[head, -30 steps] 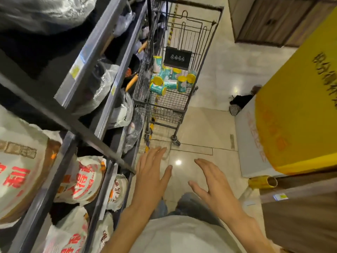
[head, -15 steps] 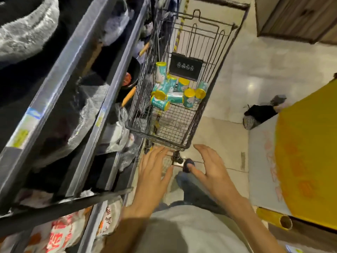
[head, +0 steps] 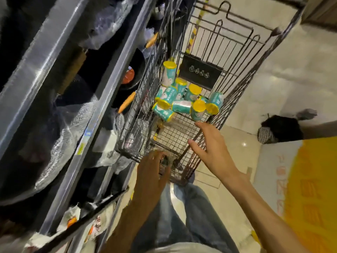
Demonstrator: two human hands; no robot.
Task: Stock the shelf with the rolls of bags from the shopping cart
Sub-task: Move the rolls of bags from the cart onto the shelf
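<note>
The shelf [head: 102, 99] is running along nine o'clock, its metal edge lying just beside the shopping cart [head: 242, 99]. The left hand [head: 151, 172] is hovering at the cart's near rim, fingers spread, holding nothing. The rolls of bags [head: 182, 101] are lying heaped in the basket at twelve o'clock. The right hand [head: 209, 145] is reaching over the right rim, open and empty, with bare floor [head: 242, 143] at three o'clock.
</note>
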